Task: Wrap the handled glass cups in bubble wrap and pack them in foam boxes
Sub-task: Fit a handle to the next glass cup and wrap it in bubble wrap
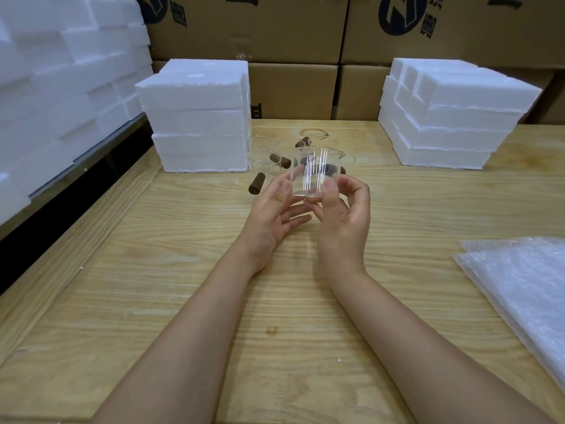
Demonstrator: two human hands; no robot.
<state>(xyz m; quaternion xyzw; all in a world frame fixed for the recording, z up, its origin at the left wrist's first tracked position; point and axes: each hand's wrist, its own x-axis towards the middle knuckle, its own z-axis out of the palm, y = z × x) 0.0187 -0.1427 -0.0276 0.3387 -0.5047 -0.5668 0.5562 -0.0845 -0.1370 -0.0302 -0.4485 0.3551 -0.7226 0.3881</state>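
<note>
Now a glass cup [308,175] is pinched by the right grip [345,218], propped by the open left grip [272,215]. Bubble wrap [519,286] is needed next.

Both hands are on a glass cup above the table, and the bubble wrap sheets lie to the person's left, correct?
No. In the head view the left hand and right hand are on the glass cup above the table, but the bubble wrap sheets lie to the person's right, not left.
</note>
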